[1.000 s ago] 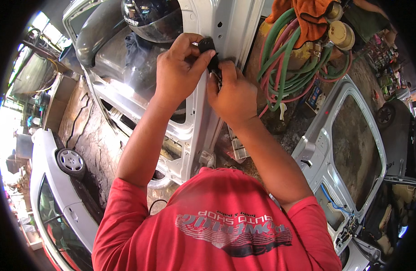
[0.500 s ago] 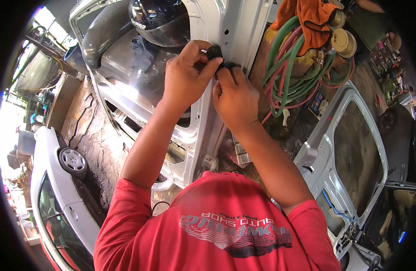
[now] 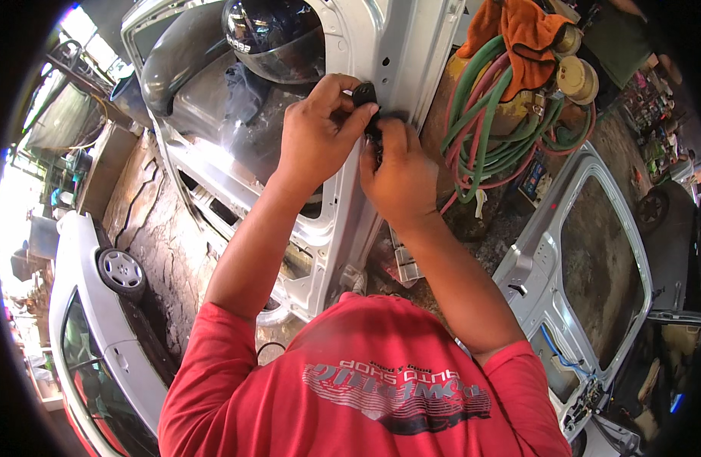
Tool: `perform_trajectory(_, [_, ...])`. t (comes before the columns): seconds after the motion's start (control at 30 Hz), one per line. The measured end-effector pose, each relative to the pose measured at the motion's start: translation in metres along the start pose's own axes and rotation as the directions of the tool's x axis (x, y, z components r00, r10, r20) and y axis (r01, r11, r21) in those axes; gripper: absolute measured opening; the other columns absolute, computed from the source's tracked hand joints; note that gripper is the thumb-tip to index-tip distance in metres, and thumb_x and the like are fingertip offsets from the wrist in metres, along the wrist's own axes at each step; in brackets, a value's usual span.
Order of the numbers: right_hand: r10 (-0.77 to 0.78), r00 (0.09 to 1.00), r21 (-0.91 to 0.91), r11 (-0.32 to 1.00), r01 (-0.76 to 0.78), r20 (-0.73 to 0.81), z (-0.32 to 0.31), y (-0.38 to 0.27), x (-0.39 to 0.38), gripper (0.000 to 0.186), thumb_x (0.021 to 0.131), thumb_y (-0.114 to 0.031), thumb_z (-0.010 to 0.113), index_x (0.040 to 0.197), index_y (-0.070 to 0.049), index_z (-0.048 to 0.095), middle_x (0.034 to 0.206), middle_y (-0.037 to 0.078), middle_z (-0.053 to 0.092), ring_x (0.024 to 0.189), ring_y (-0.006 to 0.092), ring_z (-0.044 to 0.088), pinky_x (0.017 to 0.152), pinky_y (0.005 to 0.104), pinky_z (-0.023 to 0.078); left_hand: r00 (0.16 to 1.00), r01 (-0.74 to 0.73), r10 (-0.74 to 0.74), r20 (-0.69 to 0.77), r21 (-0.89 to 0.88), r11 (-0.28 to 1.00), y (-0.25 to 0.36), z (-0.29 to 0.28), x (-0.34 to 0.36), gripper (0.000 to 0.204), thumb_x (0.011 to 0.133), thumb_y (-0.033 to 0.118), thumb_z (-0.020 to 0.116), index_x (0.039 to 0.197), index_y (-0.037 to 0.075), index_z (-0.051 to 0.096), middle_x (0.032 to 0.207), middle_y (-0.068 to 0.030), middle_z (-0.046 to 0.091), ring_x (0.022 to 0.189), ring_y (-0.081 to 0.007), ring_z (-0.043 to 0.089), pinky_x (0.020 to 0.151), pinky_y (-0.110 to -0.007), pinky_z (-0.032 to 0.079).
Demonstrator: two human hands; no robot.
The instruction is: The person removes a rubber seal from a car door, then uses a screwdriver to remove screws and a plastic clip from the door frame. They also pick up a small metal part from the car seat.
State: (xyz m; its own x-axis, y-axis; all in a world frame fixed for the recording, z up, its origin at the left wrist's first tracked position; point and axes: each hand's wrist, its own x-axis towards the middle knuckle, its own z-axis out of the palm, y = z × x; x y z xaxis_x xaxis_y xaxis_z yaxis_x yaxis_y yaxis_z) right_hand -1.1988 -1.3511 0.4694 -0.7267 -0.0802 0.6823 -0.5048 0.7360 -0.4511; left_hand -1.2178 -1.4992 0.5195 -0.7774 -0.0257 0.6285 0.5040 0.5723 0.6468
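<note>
A small black part [image 3: 364, 94], rounded at its upper end, is held up between my two hands. I cannot make out its exact kind. My left hand [image 3: 312, 141] is closed on its upper end, with thumb and fingers pinching it. Just below and to the right, my right hand [image 3: 400, 175] has its fingers curled round the lower end, mostly hiding it. Behind both hands stands a silver car door [image 3: 396, 57], stripped to bare metal with holes along its edge. Whether the black part touches the door I cannot tell.
A black helmet [image 3: 274, 42] lies beyond my left hand. Green and red hoses [image 3: 480, 114] hang coiled at the right, with an orange cloth [image 3: 522, 38] above. Another silver door [image 3: 522, 259] stands at the right; a white car [image 3: 99, 335] is at the left.
The fingers of my right hand have shifted on the lower end of the black part, and the hand sits slightly lower. My left hand keeps its pinch.
</note>
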Motion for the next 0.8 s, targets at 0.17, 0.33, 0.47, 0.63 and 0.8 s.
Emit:
perform_trajectory(0.17, [-0.033, 0.999, -0.014, 0.999, 0.033, 0.000, 0.002, 0.005, 0.000, 0.019, 0.088, -0.008, 0.071, 0.106, -0.009, 0.064, 0.096, 0.015, 0.067, 0.077, 0.0397, 0.071, 0.061, 0.0503, 0.058, 1.000, 0.000, 0.000, -0.009, -0.039, 0.999, 0.000, 0.002, 0.000, 0.028, 0.090, 0.018, 0.085, 0.112, 0.007, 0.070, 0.081, -0.0090, 0.076, 0.068, -0.0198, 0.074, 0.066, -0.032, 0.057])
perform_trajectory(0.33, [-0.066, 0.995, 0.015, 0.998, 0.068, -0.081, 0.001, -0.002, -0.002, 0.019, 0.088, -0.008, 0.071, 0.106, -0.009, 0.063, 0.094, 0.014, 0.066, 0.076, 0.0386, 0.070, 0.060, 0.0496, 0.058, 1.000, 0.007, -0.008, -0.022, -0.038, 0.999, -0.001, 0.001, -0.003, 0.029, 0.090, 0.018, 0.085, 0.112, 0.007, 0.070, 0.081, -0.0091, 0.076, 0.067, -0.0201, 0.073, 0.066, -0.032, 0.057])
perform_trajectory(0.47, [0.003, 0.999, -0.003, 1.000, -0.003, 0.052, 0.001, 0.007, 0.000, 0.024, 0.085, -0.005, 0.072, 0.107, -0.010, 0.063, 0.097, 0.013, 0.063, 0.078, 0.0373, 0.070, 0.061, 0.0488, 0.059, 1.000, 0.013, -0.013, -0.006, -0.008, 1.000, -0.002, 0.002, -0.001, 0.029, 0.090, 0.018, 0.086, 0.112, 0.007, 0.070, 0.082, -0.0091, 0.077, 0.067, -0.0200, 0.073, 0.066, -0.032, 0.057])
perform_trajectory(0.63, [-0.117, 0.990, -0.014, 0.993, 0.116, -0.078, 0.005, 0.004, -0.003, 0.020, 0.087, -0.006, 0.071, 0.105, -0.009, 0.063, 0.091, 0.013, 0.066, 0.075, 0.0379, 0.070, 0.061, 0.0498, 0.059, 1.000, -0.024, 0.024, -0.010, -0.027, 0.999, -0.003, 0.001, -0.001, 0.030, 0.090, 0.019, 0.086, 0.112, 0.007, 0.070, 0.083, -0.0090, 0.077, 0.068, -0.0216, 0.075, 0.066, -0.032, 0.058])
perform_trajectory(0.8, [-0.031, 0.999, 0.011, 0.999, 0.031, 0.025, 0.004, 0.010, -0.001, 0.025, 0.084, -0.007, 0.073, 0.105, -0.010, 0.060, 0.099, 0.013, 0.062, 0.079, 0.0355, 0.073, 0.063, 0.0474, 0.061, 1.000, 0.003, -0.004, 0.014, 0.030, 1.000, 0.000, 0.001, 0.000, 0.031, 0.090, 0.017, 0.087, 0.114, 0.005, 0.070, 0.084, -0.0079, 0.078, 0.071, -0.0143, 0.073, 0.067, -0.029, 0.057])
